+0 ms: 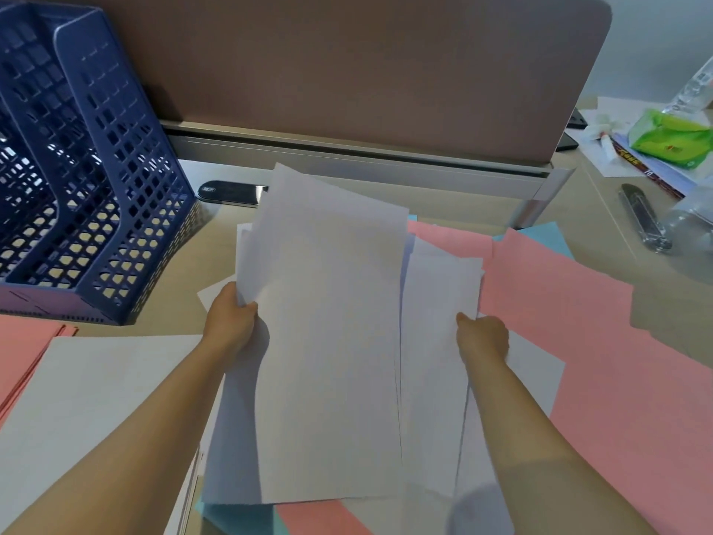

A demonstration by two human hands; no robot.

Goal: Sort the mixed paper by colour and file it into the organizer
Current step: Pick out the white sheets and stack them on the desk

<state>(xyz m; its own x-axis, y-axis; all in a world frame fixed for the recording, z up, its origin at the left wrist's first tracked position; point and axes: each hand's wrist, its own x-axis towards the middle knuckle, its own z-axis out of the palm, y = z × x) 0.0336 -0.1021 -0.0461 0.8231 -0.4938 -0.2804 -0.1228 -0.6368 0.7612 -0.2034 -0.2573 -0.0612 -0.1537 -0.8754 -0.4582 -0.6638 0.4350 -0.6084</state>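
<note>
The left hand (231,322) grasps the left edge of a sheaf of white sheets (328,341), thumb on top and fingers curled beneath; the right hand (482,335) pinches the right edge of the same sheaf, fingers closed on the paper; the sheaf is raised off the desk (602,210) and tilted, its far edge higher than its near edge; the sheets are loosely fanned, not squared.

The blue organizer (96,179) stands at the far left of the desk, upright, its perforated compartments opening toward the right; no paper is visible in its compartments; it is apart from the held sheaf.

Pink sheets (578,322) lie spread flat on the desk to the right of the sheaf and partly beneath it; corners of light-blue sheets (548,235) protrude from under the pink sheets at the far side; another light-blue corner shows at the near edge under the sheaf.

A stack of white paper (96,380) lies flat at the near left; a stack of pink paper (23,353) lies just beside it, farther left.

A brown partition panel (366,71) closes the far side of the desk; a green packet (671,139) lies at the far right.
</note>
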